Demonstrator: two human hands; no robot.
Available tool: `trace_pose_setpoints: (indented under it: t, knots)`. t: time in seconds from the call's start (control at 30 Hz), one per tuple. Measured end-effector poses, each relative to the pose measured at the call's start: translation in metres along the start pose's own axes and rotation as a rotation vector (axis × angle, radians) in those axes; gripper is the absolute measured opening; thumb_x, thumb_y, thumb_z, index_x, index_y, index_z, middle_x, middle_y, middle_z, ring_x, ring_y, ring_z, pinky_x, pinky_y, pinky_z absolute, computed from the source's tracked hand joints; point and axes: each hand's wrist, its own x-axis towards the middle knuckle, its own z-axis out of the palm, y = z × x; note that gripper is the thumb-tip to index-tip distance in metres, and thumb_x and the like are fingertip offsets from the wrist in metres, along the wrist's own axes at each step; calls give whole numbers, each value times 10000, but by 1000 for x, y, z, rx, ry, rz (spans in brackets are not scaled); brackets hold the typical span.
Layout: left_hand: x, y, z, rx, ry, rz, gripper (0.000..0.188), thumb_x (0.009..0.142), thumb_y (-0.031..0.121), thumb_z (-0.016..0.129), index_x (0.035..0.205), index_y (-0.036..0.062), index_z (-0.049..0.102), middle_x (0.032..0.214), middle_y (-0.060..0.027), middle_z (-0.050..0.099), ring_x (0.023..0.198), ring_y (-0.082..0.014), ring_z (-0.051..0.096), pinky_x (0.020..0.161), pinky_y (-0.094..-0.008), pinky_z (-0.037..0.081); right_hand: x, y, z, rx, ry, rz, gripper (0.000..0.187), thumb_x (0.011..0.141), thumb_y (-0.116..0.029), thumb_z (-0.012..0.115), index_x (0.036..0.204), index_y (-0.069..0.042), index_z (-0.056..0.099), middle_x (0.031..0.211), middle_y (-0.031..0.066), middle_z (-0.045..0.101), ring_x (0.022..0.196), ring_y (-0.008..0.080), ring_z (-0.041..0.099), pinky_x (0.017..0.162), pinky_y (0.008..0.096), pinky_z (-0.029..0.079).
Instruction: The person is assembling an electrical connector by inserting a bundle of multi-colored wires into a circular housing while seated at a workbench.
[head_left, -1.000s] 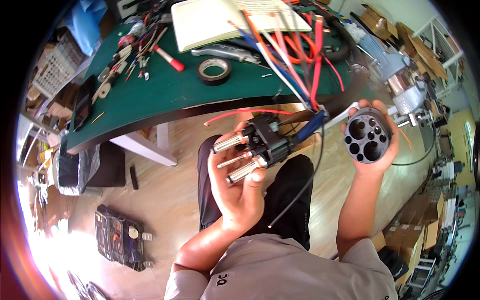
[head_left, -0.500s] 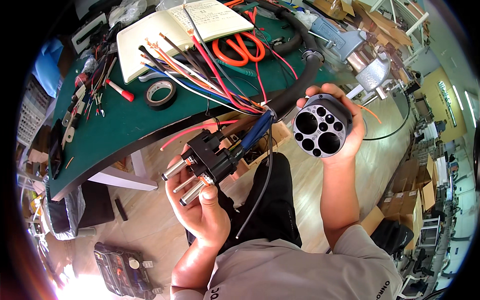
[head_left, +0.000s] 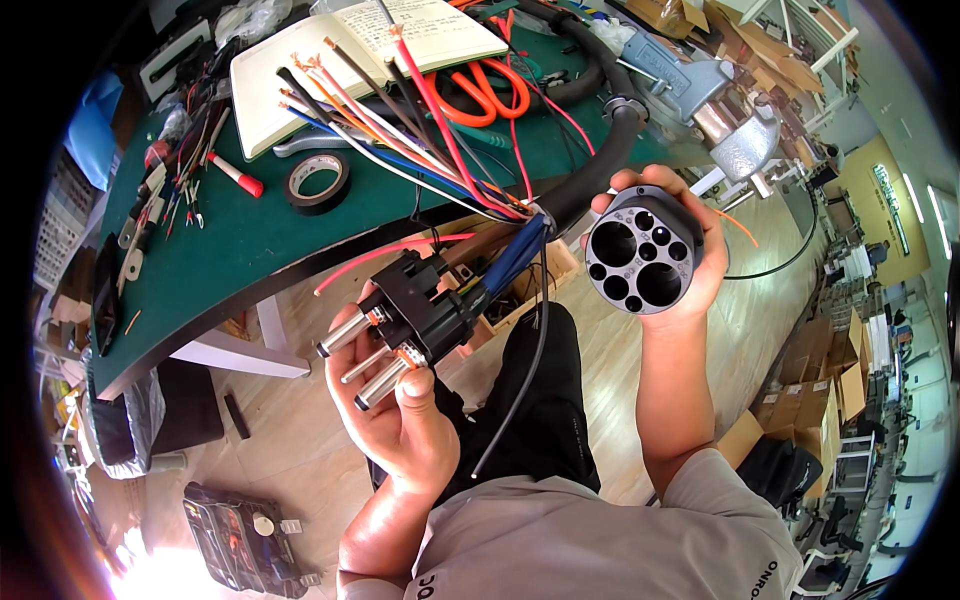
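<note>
My left hand is closed round a black plastic connector core, low in front of the table. Thick silver pins stick out of its lower left side, and blue-wrapped wires leave the other side for a thick black cable. Loose stripped wires, red, white, blue, orange and black, fan out from there over the table. Raised to the right, my right hand grips a grey round connector housing. Its face, full of large and small round holes, is turned toward me. The two parts are well apart.
On the green table lie an open notebook, black tape, a red-capped marker and orange-handled cutters. A vise is at the right corner. A wooden box and a tool case are lower down.
My left hand and the connector core have shifted slightly left. The loose wires have swung a little to the right at their tips. My right hand holds the housing almost still.
</note>
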Motion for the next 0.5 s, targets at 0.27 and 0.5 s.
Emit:
trace_pose_setpoints:
  t: [0.27, 0.5]
  knots:
    - [0, 5, 0, 61, -7, -71, 790, 875, 361, 658, 1385, -63, 228, 1397, -289, 357, 1254, -318, 444, 1036, -420, 372, 0, 1, 1, 14, -3, -9, 443, 923, -257, 305, 1135, 26, 572, 1098, 223, 612, 1012, 392, 605, 888, 461, 496]
    - [0, 3, 3, 52, 5, -33, 807, 884, 342, 648, 1400, -87, 200, 1412, -291, 336, 1277, -330, 421, 1039, -430, 379, 3, 2, 4, 32, -13, 2, 445, 925, -261, 307, 1138, 27, 572, 1097, 221, 613, 1009, 387, 607, 885, 460, 498]
